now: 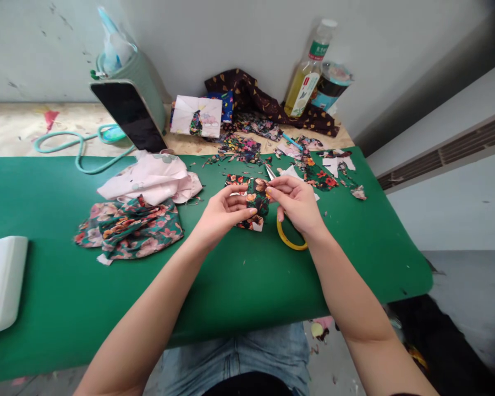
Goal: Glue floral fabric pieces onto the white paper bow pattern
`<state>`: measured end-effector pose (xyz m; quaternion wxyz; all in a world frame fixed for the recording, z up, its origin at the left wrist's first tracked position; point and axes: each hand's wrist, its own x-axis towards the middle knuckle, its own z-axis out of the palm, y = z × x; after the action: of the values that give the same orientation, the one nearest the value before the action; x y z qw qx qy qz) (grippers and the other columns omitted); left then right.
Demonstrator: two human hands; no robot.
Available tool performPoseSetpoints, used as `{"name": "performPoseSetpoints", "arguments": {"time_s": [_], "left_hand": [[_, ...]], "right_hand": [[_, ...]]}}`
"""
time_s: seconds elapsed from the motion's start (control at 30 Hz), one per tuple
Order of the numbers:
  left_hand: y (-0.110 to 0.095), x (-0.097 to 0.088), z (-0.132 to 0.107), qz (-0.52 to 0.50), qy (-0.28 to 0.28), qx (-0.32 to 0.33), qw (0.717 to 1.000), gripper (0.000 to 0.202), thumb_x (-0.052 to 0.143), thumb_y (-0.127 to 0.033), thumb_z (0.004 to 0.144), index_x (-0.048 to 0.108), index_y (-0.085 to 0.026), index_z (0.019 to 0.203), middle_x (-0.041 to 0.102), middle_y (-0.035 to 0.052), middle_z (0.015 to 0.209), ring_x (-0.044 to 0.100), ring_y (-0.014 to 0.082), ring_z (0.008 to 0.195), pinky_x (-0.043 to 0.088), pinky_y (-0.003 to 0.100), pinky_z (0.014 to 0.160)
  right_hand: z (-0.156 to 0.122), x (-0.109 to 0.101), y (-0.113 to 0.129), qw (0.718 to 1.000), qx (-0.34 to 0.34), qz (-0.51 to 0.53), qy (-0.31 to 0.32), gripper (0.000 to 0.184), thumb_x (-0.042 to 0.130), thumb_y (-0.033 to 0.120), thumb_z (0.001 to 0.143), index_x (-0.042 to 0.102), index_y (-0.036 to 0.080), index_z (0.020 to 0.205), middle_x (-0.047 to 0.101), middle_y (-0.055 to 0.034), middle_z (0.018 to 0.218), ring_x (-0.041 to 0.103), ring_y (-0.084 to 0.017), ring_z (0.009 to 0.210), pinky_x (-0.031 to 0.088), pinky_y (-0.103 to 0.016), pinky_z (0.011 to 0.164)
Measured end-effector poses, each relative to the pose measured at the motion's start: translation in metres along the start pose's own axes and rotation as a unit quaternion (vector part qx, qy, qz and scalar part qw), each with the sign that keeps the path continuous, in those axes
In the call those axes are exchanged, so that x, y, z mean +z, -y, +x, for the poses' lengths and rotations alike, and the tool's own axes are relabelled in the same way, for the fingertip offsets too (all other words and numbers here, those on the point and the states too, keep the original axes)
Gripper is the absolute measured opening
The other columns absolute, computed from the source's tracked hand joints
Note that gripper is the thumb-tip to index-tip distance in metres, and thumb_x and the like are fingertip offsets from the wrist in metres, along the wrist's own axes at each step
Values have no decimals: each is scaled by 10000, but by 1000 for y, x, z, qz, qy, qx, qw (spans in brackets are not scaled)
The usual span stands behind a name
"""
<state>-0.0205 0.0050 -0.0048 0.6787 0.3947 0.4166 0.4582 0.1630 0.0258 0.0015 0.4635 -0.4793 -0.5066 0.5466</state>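
Observation:
Between my two hands is a small piece of dark green floral fabric. My left hand pinches its left side with thumb and fingers. At its right edge, the fingertips of my right hand are closed on the same piece. Scissors with yellow handles lie on the table under my right hand, their blades partly hidden and the metal tip showing beyond the fingers. Beneath my left hand lies another patch of floral fabric, partly covered by the fingers.
Crumpled pink cloth and green floral cloth lie left on the green table. Fabric scraps spread behind the hands. A leaning phone, a bottle of yellow liquid and a white box stand around.

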Motion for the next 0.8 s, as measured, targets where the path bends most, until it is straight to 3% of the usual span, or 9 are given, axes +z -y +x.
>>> {"name": "performPoseSetpoints", "arguments": {"time_s": [0.2,0.37,0.5,0.63,0.73,0.8], "left_hand": [[0,1,-2,26,17,-20,999,587,855,-207,587,556,-151,1089,673,-15,733,654,136,662,521,275,676],[-2,2,-2,49,7,-21,999,555,826,-158,577,592,-138,1080,653,-12,777,648,127,693,541,286,714],[-2,0,0,47,-43,47,997,509,813,-158,587,613,-139,1055,664,5,843,637,115,761,525,258,756],[-4,-2,3,36,-108,141,983,452,803,-214,644,622,-163,1056,644,-12,803,623,98,771,509,222,760],[-6,-2,2,24,-104,167,980,466,814,-251,655,618,-181,1072,649,-14,813,637,95,792,518,211,775],[-7,0,1,19,-83,165,982,492,828,-271,651,607,-189,1083,670,-9,829,658,105,809,533,224,793]], "right_hand": [[2,-1,-1,1000,-20,-7,-11,281,764,384,720,636,187,875,708,-32,822,548,-84,503,374,-187,316],[4,-3,-5,999,-37,6,-18,248,752,332,728,641,191,898,717,-41,870,616,-112,615,418,-170,355],[4,-5,-4,999,-32,27,-22,304,769,252,680,636,196,947,703,-38,899,633,-130,681,423,-159,351],[1,-5,1,998,36,2,45,437,778,249,656,598,208,1052,683,-22,874,627,-131,629,464,-186,344],[-1,-4,2,993,67,-38,90,499,775,258,665,565,216,1116,681,-36,916,657,-154,687,459,-179,346],[-2,-3,2,990,45,-74,115,527,772,246,675,555,221,1155,674,-72,1056,684,-199,870,487,-173,395]]}}
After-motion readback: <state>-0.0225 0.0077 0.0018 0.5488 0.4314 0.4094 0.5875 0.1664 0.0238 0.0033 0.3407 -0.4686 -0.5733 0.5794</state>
